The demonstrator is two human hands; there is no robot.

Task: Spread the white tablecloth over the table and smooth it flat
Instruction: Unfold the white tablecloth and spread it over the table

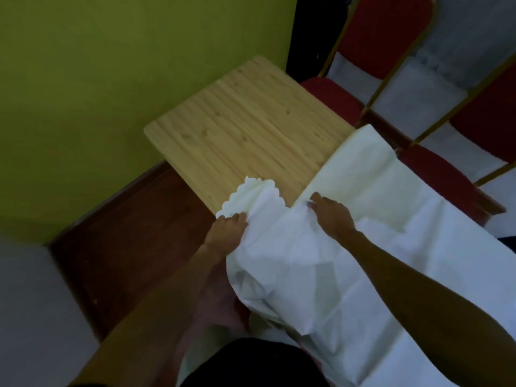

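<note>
Bare forearms [413, 283], black garment [251, 364] (blurred, low in view).

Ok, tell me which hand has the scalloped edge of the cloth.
The left hand: it grips the wavy-cut edge of the tablecloth, bunched at the table corner. The right hand holds a plain fold.

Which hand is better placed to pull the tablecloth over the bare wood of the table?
Probably the left. The left hand grips the scalloped edge of the tablecloth at the near edge of the table, with bare wood straight ahead. The right hand holds cloth beside the part already covered.
</note>
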